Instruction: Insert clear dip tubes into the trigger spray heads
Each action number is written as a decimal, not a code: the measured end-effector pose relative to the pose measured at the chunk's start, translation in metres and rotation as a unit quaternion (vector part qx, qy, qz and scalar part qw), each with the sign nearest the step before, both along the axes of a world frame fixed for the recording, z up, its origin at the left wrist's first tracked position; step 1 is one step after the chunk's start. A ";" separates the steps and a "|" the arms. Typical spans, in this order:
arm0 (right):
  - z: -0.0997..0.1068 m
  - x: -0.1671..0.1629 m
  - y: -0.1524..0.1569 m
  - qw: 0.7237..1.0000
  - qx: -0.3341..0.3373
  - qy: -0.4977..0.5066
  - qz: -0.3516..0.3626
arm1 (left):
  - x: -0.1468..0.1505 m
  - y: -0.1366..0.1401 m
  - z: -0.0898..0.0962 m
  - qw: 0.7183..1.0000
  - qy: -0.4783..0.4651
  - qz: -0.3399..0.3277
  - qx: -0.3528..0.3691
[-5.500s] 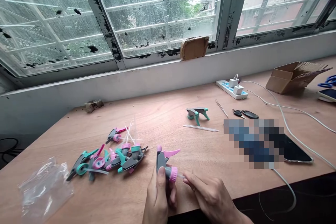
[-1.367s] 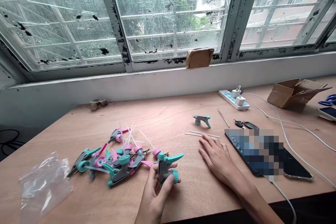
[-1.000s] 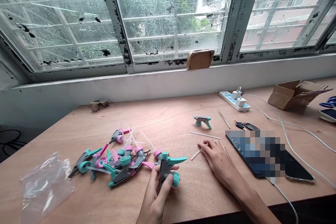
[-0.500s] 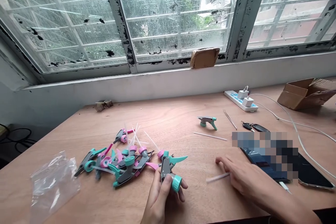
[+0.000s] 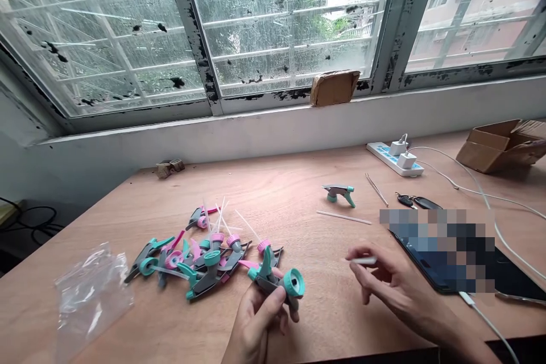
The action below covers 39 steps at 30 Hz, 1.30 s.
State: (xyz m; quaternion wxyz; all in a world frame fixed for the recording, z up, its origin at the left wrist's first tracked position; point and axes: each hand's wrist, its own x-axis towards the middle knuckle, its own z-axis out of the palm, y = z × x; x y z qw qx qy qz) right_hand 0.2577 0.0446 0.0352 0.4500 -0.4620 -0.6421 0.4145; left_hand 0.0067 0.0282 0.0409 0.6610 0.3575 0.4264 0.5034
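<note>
My left hand (image 5: 260,313) is closed round a grey and teal trigger spray head (image 5: 273,283), whose round teal collar (image 5: 294,282) faces up toward me with its hollow inside showing. Between the thumb and fingers of my right hand (image 5: 392,284) is a thin whitish plastic tube (image 5: 363,260), held above the table a little to the right of the spray head. The tube and the collar are apart. Left of my hands lies a pile of pink, teal and grey spray heads (image 5: 212,276), several with clear tubes standing up from their collars.
Farther back lie another teal spray head (image 5: 339,193) and a loose clear tube (image 5: 343,217). Tweezers (image 5: 377,190), keys (image 5: 405,200), a dark phone (image 5: 426,267), a power strip (image 5: 394,159) and a cardboard box (image 5: 497,148) stand right. A clear plastic bag (image 5: 91,296) lies left.
My right hand has lifted the tube off the table and turned up. My left hand has rotated the spray head, so its collar now points up toward me rather than down to the right.
</note>
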 end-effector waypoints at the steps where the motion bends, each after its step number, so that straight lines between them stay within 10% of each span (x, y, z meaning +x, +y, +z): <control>1: -0.002 -0.012 -0.003 0.997 0.002 0.070 -0.016 | 0.000 -0.001 0.000 1.000 -0.001 -0.006 0.003; 7: -0.016 -0.060 -0.016 0.957 0.030 0.255 -0.135 | 0.001 -0.004 -0.001 0.999 0.036 -0.032 0.024; 39: -0.030 -0.063 -0.016 0.962 0.077 0.251 -0.072 | -0.001 -0.001 -0.004 0.991 0.102 -0.069 0.056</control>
